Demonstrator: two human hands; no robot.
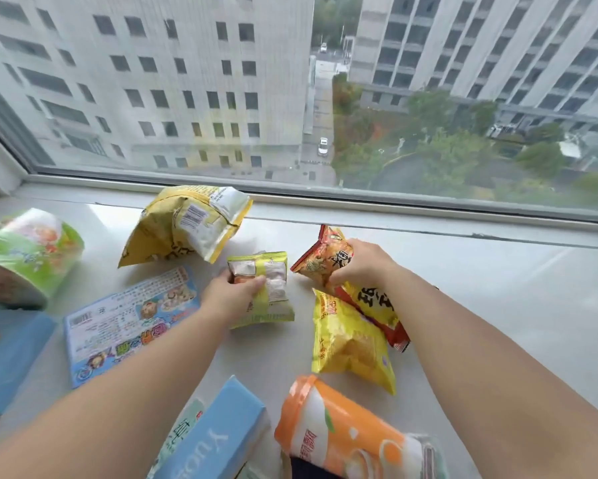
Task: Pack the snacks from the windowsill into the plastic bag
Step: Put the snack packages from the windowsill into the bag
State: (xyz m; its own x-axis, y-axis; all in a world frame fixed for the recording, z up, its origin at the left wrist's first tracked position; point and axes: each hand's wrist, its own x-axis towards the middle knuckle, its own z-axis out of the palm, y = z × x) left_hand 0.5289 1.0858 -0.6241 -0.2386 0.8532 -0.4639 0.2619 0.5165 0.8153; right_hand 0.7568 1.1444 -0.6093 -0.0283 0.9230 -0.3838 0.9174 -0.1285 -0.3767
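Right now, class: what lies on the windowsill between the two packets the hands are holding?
Head view: only bare windowsill lies between the green-yellow packet in the left hand and the orange packet in the right hand.

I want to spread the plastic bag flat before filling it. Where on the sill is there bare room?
The widest bare patch of windowsill is at the right, between the window frame and the right forearm. A narrower strip runs along the frame behind the big yellow bag. Left and centre are crowded: packets, the blue box and orange cup lie close together.

High-rise room: windowsill (463, 271), buildings (186, 81) below
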